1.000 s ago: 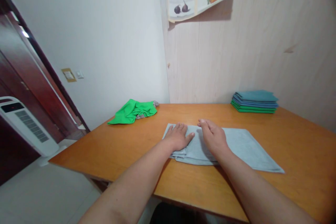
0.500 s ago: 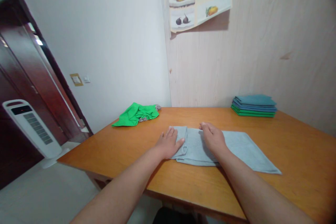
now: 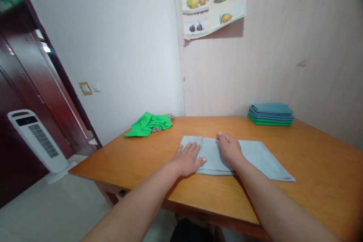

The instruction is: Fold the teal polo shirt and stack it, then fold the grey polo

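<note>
A light grey-blue cloth [image 3: 251, 159] lies flat across the table in front of me, its left end folded over into a short flap. My left hand [image 3: 188, 160] rests palm down on that flap, fingers stretched and spread. On the middle of the cloth sits my right hand [image 3: 229, 148], curled into a loose fist with its thumb side up. The cloth under the fist lies flat, and nothing shows in the curled fingers. To the right of the fist the cloth reaches out in a single slanted end.
A crumpled green cloth [image 3: 149, 124] with patterned edging lies at the back left of the wooden table [image 3: 147, 159]. Folded blue and green cloths [image 3: 270, 114] form a stack at the back right. A white tower heater [image 3: 39, 145] stands on the floor at left.
My left hand has slid a little to the right over the folded flap, and the flap lies flatter. My right fist stays in place on the cloth. The view has shifted slightly.
</note>
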`<move>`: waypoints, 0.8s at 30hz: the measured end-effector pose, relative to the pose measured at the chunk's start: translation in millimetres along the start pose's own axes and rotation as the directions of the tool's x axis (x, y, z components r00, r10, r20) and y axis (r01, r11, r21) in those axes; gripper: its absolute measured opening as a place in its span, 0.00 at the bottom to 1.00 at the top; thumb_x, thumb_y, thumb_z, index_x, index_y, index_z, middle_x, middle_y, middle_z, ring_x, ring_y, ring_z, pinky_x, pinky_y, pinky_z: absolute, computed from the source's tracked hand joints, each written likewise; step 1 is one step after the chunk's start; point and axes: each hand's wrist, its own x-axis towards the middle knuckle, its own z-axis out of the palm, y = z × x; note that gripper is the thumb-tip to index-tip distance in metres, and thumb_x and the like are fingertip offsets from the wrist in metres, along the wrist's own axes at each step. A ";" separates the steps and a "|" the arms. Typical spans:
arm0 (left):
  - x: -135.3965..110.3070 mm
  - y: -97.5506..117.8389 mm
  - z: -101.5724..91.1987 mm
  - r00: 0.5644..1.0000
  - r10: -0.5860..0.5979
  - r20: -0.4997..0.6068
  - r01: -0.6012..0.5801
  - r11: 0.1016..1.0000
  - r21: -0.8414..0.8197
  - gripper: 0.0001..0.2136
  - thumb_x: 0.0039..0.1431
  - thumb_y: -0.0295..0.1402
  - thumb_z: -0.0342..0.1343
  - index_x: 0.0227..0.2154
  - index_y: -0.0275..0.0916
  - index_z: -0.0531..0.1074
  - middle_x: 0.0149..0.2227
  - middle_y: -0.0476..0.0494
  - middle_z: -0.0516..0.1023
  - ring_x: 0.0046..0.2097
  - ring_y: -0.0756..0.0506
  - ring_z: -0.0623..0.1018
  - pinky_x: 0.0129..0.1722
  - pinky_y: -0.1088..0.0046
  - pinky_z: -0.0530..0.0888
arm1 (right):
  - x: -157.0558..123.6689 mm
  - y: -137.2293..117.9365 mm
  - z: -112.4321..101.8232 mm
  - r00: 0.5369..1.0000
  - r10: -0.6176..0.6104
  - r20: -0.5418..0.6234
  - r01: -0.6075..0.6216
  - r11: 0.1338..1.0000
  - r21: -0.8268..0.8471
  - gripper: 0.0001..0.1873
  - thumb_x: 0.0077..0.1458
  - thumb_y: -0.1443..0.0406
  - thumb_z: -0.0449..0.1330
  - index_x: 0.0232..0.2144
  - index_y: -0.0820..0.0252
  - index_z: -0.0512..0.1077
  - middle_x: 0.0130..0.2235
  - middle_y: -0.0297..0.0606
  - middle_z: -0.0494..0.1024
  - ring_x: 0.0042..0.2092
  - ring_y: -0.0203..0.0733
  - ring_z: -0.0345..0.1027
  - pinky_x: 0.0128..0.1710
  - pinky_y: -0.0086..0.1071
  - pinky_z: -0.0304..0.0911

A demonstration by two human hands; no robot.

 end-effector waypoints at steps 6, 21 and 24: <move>9.6 -0.1 -17.8 0.999 0.027 0.028 -0.027 0.999 -0.028 0.33 0.65 0.57 0.38 0.64 0.41 0.62 0.68 0.34 0.59 0.69 0.32 0.57 0.64 0.45 0.52 | -2.4 -5.3 -2.9 0.989 -0.039 0.142 0.074 0.965 -0.250 0.27 0.66 0.56 0.41 0.47 0.60 0.77 0.50 0.49 0.79 0.53 0.50 0.71 0.52 0.40 0.61; 51.5 -20.6 2.8 0.999 0.010 -0.045 -0.008 0.999 0.051 0.29 0.70 0.48 0.33 0.67 0.38 0.56 0.71 0.38 0.51 0.71 0.38 0.50 0.68 0.47 0.47 | -17.8 -11.1 12.1 0.824 0.057 0.564 0.244 0.862 -0.444 0.36 0.66 0.51 0.42 0.69 0.63 0.51 0.71 0.46 0.49 0.72 0.52 0.38 0.67 0.58 0.32; 49.8 -17.6 2.2 0.999 -0.015 -0.031 0.017 0.999 0.044 0.30 0.69 0.50 0.32 0.68 0.42 0.54 0.71 0.41 0.49 0.72 0.36 0.47 0.66 0.41 0.45 | -17.3 -17.4 9.2 0.850 0.064 0.523 0.221 0.858 -0.464 0.37 0.66 0.49 0.41 0.69 0.62 0.52 0.71 0.47 0.50 0.71 0.52 0.38 0.66 0.59 0.31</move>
